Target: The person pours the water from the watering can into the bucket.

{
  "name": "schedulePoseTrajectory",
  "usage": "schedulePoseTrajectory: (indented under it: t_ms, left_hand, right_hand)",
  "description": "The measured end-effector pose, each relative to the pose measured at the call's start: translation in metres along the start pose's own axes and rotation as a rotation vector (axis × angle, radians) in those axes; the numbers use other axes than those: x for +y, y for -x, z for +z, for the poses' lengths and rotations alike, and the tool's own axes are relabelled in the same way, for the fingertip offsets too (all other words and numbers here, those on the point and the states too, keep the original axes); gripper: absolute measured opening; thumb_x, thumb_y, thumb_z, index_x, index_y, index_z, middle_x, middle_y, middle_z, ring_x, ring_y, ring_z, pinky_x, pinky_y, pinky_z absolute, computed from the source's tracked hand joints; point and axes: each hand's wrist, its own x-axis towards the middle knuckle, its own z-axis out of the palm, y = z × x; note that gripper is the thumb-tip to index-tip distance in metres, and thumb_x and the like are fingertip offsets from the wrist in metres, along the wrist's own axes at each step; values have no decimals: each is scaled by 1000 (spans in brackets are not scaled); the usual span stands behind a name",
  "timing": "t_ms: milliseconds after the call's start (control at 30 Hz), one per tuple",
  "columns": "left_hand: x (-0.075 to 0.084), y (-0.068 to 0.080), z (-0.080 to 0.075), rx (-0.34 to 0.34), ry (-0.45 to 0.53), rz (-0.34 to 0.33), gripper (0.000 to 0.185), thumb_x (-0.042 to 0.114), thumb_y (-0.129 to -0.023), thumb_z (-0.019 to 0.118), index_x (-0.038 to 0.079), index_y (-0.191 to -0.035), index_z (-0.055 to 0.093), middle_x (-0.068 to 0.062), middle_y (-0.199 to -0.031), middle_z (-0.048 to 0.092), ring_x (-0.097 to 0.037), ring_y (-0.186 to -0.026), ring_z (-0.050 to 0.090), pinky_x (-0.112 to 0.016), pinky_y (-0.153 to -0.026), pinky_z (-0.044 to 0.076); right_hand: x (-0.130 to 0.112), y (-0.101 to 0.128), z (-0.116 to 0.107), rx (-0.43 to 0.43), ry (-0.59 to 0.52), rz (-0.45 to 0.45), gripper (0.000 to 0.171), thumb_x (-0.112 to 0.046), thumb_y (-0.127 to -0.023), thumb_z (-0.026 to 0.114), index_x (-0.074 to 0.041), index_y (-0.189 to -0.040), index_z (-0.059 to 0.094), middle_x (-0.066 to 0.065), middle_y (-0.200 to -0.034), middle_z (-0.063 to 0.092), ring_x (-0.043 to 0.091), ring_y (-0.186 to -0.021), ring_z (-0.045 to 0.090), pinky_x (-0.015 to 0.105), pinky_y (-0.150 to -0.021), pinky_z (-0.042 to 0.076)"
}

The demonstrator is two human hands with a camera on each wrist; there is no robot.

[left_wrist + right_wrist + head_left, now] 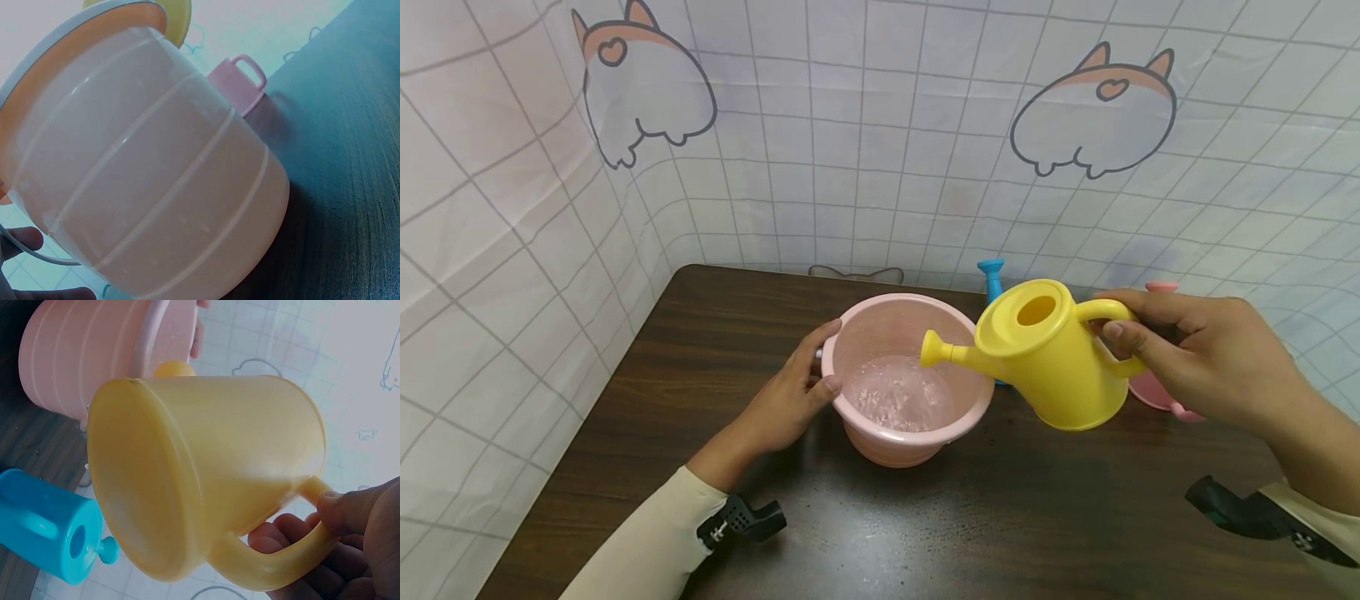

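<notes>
A: Where the right hand [1206, 358] sits nearest, what is its grip?

B: Fingers curled round the handle of the yellow watering can [1048, 354], tilted, spout over the pink bucket [902, 379].

A: Left hand [793, 392]?

B: Fingers relaxed, resting against the bucket's rim on the tabletop [715, 333]. Behind stand a blue can [991, 275] and a pink can [1153, 387].

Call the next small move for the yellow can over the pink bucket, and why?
Probably tip the yellow watering can a little further. Its spout already sits over the pink bucket, which holds water. The right hand has its grip on the handle, and the left hand steadies the bucket rim. No stream shows at the spout in the head view.
</notes>
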Motion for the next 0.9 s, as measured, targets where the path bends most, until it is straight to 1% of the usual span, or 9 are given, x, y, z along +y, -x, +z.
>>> schedulePoseTrajectory:
  t_ms: [233, 433, 600, 733, 900]
  left_hand:
    - [-2, -1, 1, 1, 4, 5, 80, 77, -97, 38, 38, -162, 14, -17, -141, 44, -25, -115, 62, -49, -90, 52]
    - [-1, 0, 0, 6, 11, 12, 79, 75, -98, 39, 36, -162, 15, -18, -142, 44, -26, -116, 62, -50, -91, 52]
    - [-1, -1, 0, -1, 11, 7, 79, 76, -98, 38, 37, -162, 14, -17, -143, 43, -26, -117, 62, -49, -91, 52]
    - [-1, -1, 0, -4, 8, 1, 79, 76, -97, 38, 39, -162, 14, -17, -144, 42, -26, -118, 62, -49, -91, 52]
    - [0, -1, 0, 2, 0, 3, 79, 76, -97, 38, 38, -162, 14, -17, -143, 43, -27, -116, 62, -50, -89, 52]
  right_hand:
    - [1, 0, 0, 1, -12, -10, 30, -10, -93, 77, -20, -122, 77, -3, -89, 76, 8, -57, 53, 19, -49, 39]
    - [1, -1, 0, -3, -18, -20, 31, -8, -93, 78, -19, -121, 77, -4, -91, 76, 7, -58, 54, 18, -50, 40]
    - [1, -2, -1, -8, -34, -16, 30, -9, -93, 77, -20, -121, 78, -2, -91, 76, 8, -57, 53, 19, -49, 40]
    - [1, -2, -1, -13, -42, 4, 30, -9, -93, 77, -20, -122, 77, -3, -93, 76, 9, -55, 53, 20, -48, 39]
    - [0, -2, -1, -22, -43, 24, 31, -9, -93, 77, -21, -122, 77, -4, -91, 76, 10, -55, 53, 21, -45, 39]
